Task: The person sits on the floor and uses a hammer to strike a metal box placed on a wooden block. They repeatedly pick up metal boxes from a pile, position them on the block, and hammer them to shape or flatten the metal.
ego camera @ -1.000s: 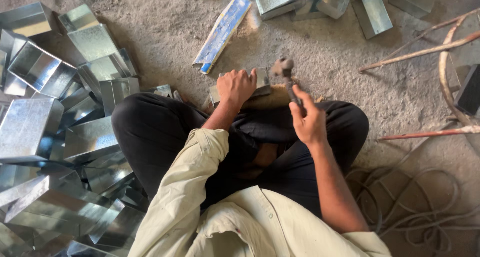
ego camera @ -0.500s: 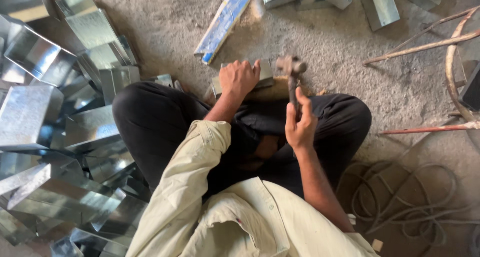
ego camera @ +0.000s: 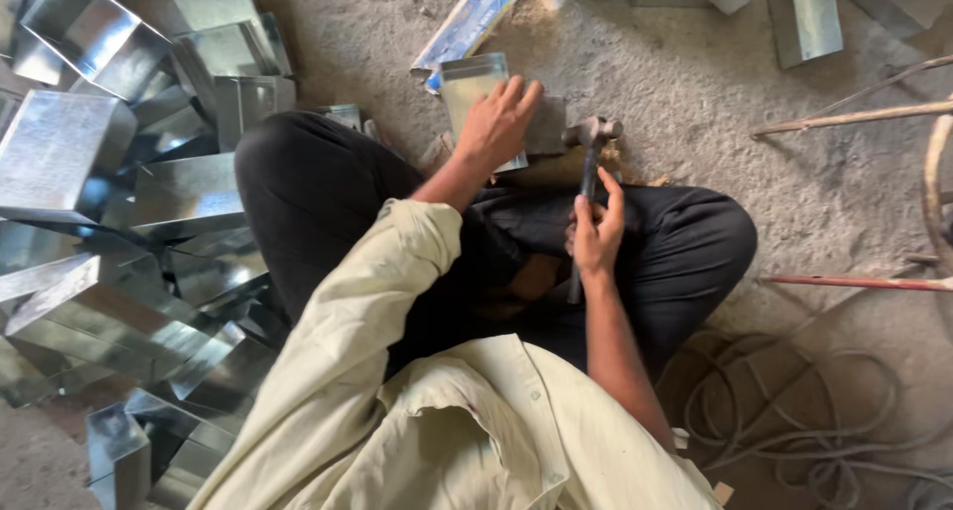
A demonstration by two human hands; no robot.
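left hand (ego camera: pixel 499 123) flat, fingers spread, pressing metal sheet (ego camera: pixel 475 93) on floor (ego camera: pixel 695 83); right hand (ego camera: pixel 596 234) fisted round hammer (ego camera: pixel 588 173), head up

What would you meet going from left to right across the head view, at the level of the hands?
Pile of folded metal sheets → left hand on a metal piece → hammer in the right hand → red rod.
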